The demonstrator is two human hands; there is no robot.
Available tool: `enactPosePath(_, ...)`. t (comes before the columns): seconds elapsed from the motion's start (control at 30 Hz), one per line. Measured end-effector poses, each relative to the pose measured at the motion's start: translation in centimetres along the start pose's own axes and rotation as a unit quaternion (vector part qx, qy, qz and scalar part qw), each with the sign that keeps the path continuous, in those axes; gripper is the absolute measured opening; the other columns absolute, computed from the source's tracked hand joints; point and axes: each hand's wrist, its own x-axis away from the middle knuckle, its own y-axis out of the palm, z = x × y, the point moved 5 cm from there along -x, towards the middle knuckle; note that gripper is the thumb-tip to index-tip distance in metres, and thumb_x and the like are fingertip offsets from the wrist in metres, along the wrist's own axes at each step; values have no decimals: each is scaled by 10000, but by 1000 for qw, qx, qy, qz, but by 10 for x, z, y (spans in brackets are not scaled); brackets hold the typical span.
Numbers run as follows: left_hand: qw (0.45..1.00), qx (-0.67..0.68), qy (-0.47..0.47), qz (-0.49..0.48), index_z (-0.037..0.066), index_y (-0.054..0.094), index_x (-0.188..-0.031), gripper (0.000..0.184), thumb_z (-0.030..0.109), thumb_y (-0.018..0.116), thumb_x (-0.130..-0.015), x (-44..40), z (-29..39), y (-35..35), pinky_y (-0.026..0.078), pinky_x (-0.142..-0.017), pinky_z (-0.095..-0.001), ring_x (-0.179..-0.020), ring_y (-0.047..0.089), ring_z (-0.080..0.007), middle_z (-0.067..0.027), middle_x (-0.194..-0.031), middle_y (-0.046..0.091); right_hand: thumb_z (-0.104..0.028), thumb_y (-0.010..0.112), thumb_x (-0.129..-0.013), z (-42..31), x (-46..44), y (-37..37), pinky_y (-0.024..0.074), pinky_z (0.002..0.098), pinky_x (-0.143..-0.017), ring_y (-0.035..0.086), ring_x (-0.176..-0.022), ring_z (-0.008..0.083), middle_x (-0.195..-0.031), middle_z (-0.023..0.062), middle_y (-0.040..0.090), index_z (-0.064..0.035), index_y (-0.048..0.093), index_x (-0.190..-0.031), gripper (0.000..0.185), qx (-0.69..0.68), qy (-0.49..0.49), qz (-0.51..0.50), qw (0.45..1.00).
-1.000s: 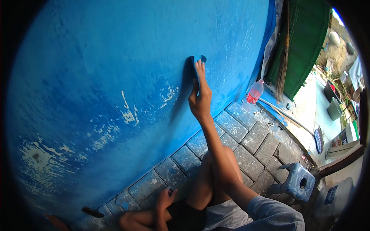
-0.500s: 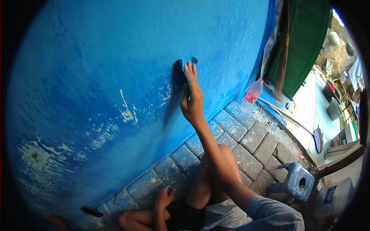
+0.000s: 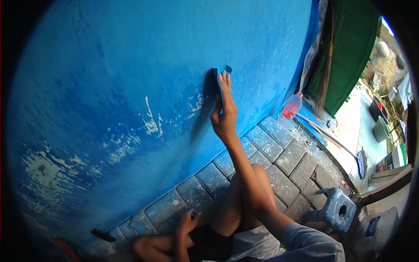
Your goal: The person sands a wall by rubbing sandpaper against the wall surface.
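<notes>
My right hand presses a bent blue sheet, its fingers stretched along the sheet, against the blue wall. The thumb is on the near side of the sheet, and a dark shadow falls on the wall to the left. Low in the view, my left hand rests by my bent leg with its fingers curled round a small dark thing that I cannot make out. White patches of bare or peeled paint mark the lower left of the wall.
Grey paving blocks run along the wall. A bottle with red liquid, a broom and a green door stand at the right. A blue-grey stool is at the lower right; a dark object lies at the lower left.
My right hand and the sheet went left along the wall, then back right. My left hand has hardly moved. The whole view has shifted slightly.
</notes>
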Motion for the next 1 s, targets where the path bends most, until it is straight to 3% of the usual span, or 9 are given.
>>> enactPosePath(0.13, 999, 35, -23, -14, 5, 630, -892, 339, 338, 692, -888, 3, 9, -9, 483, -624, -374, -644, 597, -255, -125, -721, 620, 184, 399, -762, 28, -1, -8, 327, 429, -1123, 263, -1439, 381, -1514, 219, 366, -23, 388, -1464, 732, 44, 5, 8, 999)
enactPosePath(0.2, 999, 34, -20, -27, 12, 638, -936, 337, 343, 681, -894, 3, 9, -8, 489, -661, -416, -721, 631, -356, -181, -783, 644, 167, 388, -809, 41, 0, -17, 352, 409, -1103, 263, -1438, 380, -1515, 218, 367, -22, 382, -1466, 684, 55, 25, 27, 998)
enactPosePath(0.4, 998, 19, -35, -44, 2, 625, -917, 342, 340, 679, -897, 0, 12, -7, 485, -654, -417, -708, 630, -349, -187, -778, 640, 117, 399, -921, 26, 2, -11, 326, 406, -1118, 274, -1427, 365, -1504, 226, 375, -20, 365, -1473, 569, 40, 45, 23, 998)
enactPosePath(0.53, 999, 20, -31, -31, 2, 630, -928, 341, 337, 679, -897, 0, 3, -2, 487, -654, -412, -708, 633, -344, -187, -787, 645, 171, 376, -871, -2, 2, 0, 326, 417, -1123, 280, -1426, 369, -1499, 226, 385, -25, 387, -1464, 625, 14, 15, 8, 1000)
enactPosePath(0.63, 999, 37, -21, -18, 8, 640, -927, 340, 342, 692, -892, 2, 3, -4, 487, -627, -372, -650, 602, -246, -127, -737, 622, 195, 392, -741, 14, 1, -1, 325, 433, -1129, 264, -1435, 383, -1504, 224, 378, -37, 384, -1471, 766, 14, -1, -10, 1000)
enactPosePath(0.77, 999, 38, -13, -15, 9, 630, -902, 338, 341, 690, -893, 3, 9, -5, 484, -617, -374, -644, 601, -246, -127, -731, 620, 183, 380, -803, 39, 4, -13, 338, 421, -1124, 284, -1424, 375, -1506, 227, 369, -37, 389, -1466, 699, 44, 9, 29, 999)
enactPosePath(0.87, 999, 29, -16, -19, 9, 633, -912, 317, 320, 688, -894, 3, 14, -8, 488, -633, -389, -675, 622, -290, -150, -753, 636, 100, 370, -944, 51, 8, -21, 304, 377, -1136, 309, -1421, 336, -1494, 221, 395, 0, 399, -1448, 515, 41, 67, 48, 996)
enactPosePath(0.9, 999, 21, -25, -25, 8, 641, -933, 297, 299, 686, -894, 2, 15, -9, 494, -652, -405, -710, 644, -335, -173, -780, 654, 100, 370, -944, 47, 7, -21, 304, 377, -1136, 309, -1421, 336, -1494, 221, 395, 0, 399, -1448, 515, 42, 66, 48, 996)
enactPosePath(1.0, 999, 12, -27, -30, 11, 640, -924, 288, 293, 687, -894, 0, 10, -5, 492, -648, -401, -703, 644, -325, -169, -774, 654, 122, 372, -921, 29, 6, -14, 304, 391, -1134, 276, -1432, 343, -1524, 213, 350, -1, 366, -1466, 559, 21, 43, 15, 999)
